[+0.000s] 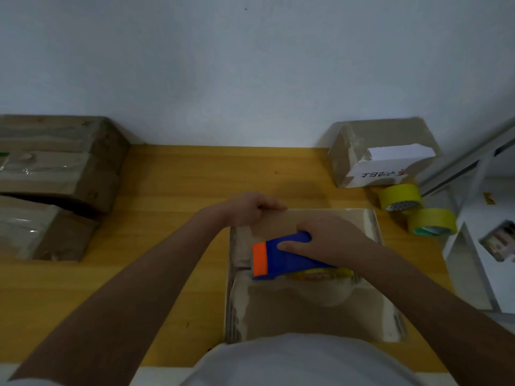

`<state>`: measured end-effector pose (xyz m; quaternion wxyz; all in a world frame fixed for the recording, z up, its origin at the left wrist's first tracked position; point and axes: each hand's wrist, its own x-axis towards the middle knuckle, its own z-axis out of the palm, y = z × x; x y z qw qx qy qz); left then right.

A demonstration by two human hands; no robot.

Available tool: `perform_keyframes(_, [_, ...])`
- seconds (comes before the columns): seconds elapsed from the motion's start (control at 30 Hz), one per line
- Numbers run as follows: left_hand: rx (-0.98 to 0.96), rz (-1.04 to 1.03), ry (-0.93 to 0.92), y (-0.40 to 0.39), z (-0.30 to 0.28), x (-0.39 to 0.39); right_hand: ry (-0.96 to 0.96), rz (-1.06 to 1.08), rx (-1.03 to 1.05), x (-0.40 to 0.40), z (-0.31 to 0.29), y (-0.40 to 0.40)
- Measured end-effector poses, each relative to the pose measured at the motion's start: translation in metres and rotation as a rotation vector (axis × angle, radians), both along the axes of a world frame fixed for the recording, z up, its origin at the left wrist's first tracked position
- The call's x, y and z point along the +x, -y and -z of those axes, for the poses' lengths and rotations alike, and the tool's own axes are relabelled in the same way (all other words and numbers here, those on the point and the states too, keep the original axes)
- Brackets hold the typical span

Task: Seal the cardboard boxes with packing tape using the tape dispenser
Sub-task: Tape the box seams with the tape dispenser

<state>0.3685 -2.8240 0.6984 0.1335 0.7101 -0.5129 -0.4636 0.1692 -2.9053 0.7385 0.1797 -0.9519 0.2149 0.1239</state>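
Now the right hand [328, 240] grips the tape dispenser [281, 259] on the cardboard box [306, 307] at 6 o'clock; left hand [250, 207] fingers curl over its far edge. Pull steadily, pressing tape flat along the seam.

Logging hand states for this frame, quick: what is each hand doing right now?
Left hand: grips the far left corner of the cardboard box.
Right hand: holds the blue and orange tape dispenser on top of the box.

Yellow wooden table [178, 176] against pale wall [223, 65]
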Motion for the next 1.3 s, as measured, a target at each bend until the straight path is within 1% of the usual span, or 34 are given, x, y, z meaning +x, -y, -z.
perform_keyframes(0.17, [0.008,-0.071,-0.015,-0.009,-0.001,-0.016,-0.049,-0.026,-0.004,-0.009,-0.002,-0.002])
perform_keyframes(0.33, [0.012,-0.099,-0.012,-0.018,-0.002,-0.029,-0.062,-0.033,0.070,-0.025,-0.006,-0.002])
perform_keyframes(0.43, [0.006,-0.112,0.011,-0.020,-0.003,-0.034,-0.052,-0.049,0.070,-0.032,-0.007,-0.003])
perform_keyframes(0.57, [-0.037,-0.113,0.049,-0.025,-0.003,-0.041,0.003,0.002,0.080,-0.041,-0.004,-0.008])
perform_keyframes(0.67, [-0.084,-0.083,0.123,-0.031,-0.001,-0.050,0.045,0.054,0.084,-0.045,-0.002,-0.012])
perform_keyframes(0.7, [-0.129,-0.080,0.154,-0.036,0.001,-0.053,0.050,0.063,0.081,-0.046,-0.001,-0.013])
perform_keyframes(0.73, [-0.200,-0.109,0.170,-0.044,0.003,-0.055,0.053,0.070,0.076,-0.046,-0.001,-0.014])
perform_keyframes(0.77, [-0.274,-0.184,0.174,-0.054,0.006,-0.056,0.054,0.079,0.073,-0.046,0.000,-0.014])
perform_keyframes(0.8, [-0.331,-0.301,0.177,-0.066,0.012,-0.054,0.052,0.089,0.071,-0.046,0.000,-0.015])
perform_keyframes(0.83, [-0.345,-0.442,0.173,-0.078,0.019,-0.051,0.044,0.098,0.070,-0.046,0.001,-0.015])
perform_keyframes(0.87, [-0.297,-0.592,0.128,-0.089,0.023,-0.048,0.035,0.103,0.066,-0.045,0.001,-0.016])
perform_keyframes(0.9, [-0.214,-0.719,0.038,-0.098,0.027,-0.047,0.023,0.104,0.060,-0.043,0.002,-0.015])
perform_keyframes(0.93, [-0.151,-0.789,-0.071,-0.106,0.030,-0.049,0.012,0.103,0.053,-0.042,0.002,-0.015])
perform_keyframes(0.97, [-0.132,-0.803,-0.170,-0.111,0.033,-0.052,0.001,0.099,0.048,-0.041,0.003,-0.014])
perform_keyframes(1.0, [-0.150,-0.794,-0.205,-0.114,0.035,-0.056,-0.007,0.095,0.044,-0.039,0.003,-0.014])
perform_keyframes(1.1, [-0.265,-0.843,-0.162,-0.110,0.041,-0.062,-0.024,0.084,0.045,-0.036,0.003,-0.012])
perform_keyframes(1.2, [-0.253,-0.883,-0.084,-0.100,0.045,-0.056,-0.043,0.081,0.048,-0.033,0.001,-0.012])
perform_keyframes(1.3, [-0.267,-0.849,-0.058,-0.086,0.042,-0.038,-0.038,0.106,0.073,-0.023,-0.001,-0.016])
